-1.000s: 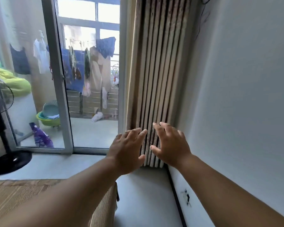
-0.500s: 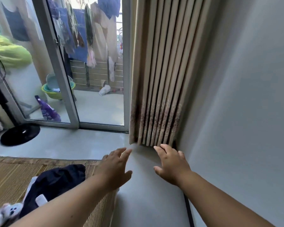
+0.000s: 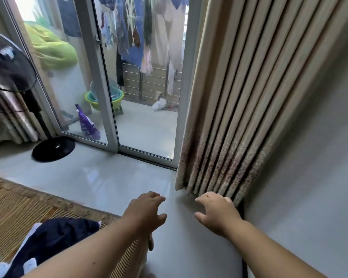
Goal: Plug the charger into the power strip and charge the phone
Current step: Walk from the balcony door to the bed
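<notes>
No charger, power strip or phone shows in the head view. My left hand (image 3: pixel 146 212) reaches forward over the pale tiled floor (image 3: pixel 100 177), fingers spread and holding nothing. My right hand (image 3: pixel 216 212) is stretched out beside it, also open, with its fingertips close to the lower edge of the beige pleated curtain (image 3: pixel 229 117). Both forearms come in from the bottom edge of the frame.
A grey wall (image 3: pixel 309 167) runs along the right. A sliding glass door (image 3: pixel 100 81) ahead opens to a balcony with hanging laundry. A black standing fan (image 3: pixel 10 63) is at the left. A woven mat (image 3: pixel 18 213) with a dark garment (image 3: pixel 54 239) lies lower left.
The view has tilted down and swung left, bringing the floor, mat and fan into sight. Both hands have dropped from the curtain's folds towards the floor at its base.
</notes>
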### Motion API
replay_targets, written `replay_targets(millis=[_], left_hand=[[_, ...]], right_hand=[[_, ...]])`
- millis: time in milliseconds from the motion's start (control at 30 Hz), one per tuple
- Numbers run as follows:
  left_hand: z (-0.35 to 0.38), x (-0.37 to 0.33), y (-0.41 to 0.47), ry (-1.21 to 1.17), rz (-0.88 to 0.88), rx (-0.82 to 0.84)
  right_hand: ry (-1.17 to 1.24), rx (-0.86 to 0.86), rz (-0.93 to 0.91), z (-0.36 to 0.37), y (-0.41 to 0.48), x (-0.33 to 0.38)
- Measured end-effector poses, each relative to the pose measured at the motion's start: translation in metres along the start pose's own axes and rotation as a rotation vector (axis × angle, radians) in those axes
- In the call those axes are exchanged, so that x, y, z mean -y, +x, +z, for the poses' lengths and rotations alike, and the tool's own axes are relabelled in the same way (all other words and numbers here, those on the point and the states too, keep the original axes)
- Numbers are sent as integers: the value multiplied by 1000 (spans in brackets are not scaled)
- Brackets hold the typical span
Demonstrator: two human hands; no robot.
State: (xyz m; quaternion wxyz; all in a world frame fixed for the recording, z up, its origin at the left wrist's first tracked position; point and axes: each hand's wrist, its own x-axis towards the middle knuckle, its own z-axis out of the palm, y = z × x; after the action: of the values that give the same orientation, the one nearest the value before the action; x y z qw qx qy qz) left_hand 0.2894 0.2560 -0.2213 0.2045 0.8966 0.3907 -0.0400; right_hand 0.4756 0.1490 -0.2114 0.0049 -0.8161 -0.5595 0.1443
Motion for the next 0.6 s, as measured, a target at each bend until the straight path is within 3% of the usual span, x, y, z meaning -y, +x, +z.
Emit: replay_targets(millis=[600], left_hand=[[-142, 92, 347, -75, -91, -153]], right_hand=[[40, -22, -184, -109, 399, 0]])
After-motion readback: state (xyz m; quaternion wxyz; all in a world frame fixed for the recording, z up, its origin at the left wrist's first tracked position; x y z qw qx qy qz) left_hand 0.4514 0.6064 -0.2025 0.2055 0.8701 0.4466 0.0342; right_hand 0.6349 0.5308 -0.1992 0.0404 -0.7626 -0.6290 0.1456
